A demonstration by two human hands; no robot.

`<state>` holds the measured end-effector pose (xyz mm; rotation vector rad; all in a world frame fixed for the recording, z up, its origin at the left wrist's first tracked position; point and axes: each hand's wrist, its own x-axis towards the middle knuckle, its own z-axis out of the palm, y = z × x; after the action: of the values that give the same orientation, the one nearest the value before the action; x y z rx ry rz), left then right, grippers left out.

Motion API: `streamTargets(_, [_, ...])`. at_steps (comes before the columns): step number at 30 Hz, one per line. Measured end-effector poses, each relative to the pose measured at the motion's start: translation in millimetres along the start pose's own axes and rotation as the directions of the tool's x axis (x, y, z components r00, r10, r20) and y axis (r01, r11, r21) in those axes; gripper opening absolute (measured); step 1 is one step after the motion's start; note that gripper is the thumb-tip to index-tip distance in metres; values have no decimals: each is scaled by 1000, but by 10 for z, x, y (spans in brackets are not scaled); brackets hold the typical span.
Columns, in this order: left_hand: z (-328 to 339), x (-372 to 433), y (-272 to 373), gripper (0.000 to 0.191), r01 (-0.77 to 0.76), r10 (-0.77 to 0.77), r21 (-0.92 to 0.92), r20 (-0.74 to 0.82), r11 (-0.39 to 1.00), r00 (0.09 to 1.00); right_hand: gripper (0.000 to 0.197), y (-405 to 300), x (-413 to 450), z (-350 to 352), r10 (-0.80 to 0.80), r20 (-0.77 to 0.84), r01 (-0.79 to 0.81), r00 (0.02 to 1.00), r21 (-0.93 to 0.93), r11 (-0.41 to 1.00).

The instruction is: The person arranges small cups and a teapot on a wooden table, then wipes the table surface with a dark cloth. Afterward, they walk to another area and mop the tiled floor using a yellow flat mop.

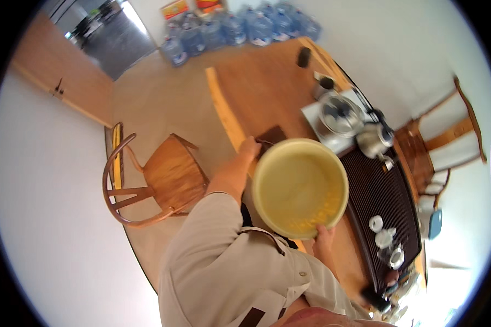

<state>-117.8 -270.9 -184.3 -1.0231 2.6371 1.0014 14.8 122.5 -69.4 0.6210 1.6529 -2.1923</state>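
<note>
My right hand [324, 239] grips the near rim of a round pale-yellow basin [298, 184], tilted so that its inside faces me. Blurred yellow patches show in the basin's lower part; whether they are contents or reflections I cannot tell. Farther up and to the left, my left hand [250, 148] reaches over the edge of the wooden table [257, 94]. It is at the left edge of a flat dark-brown object [271, 137], part of which is hidden by the basin. Blur and the angle hide whether its fingers hold that object.
A dark ribbed tea tray [380, 192] bears white teaware [384, 238] on the right. Beyond the basin are a lidded glass pot [340, 114] and a metal kettle [372, 139]. A wooden chair [174, 171] stands at left, another [450, 139] at right. Large water bottles [260, 28] line the wall.
</note>
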Motion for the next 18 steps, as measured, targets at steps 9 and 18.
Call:
streamTargets(9, [-644, 1211, -272, 69, -59, 195, -906, 26, 419, 981, 59, -43, 45, 1389, -36, 32, 38, 999, -87, 995])
streamTargets(18, [-1183, 1103, -2839, 32, 388, -410, -547, 87, 742, 908, 57, -265, 804, 2714, -47, 236, 48, 971, 4, 999])
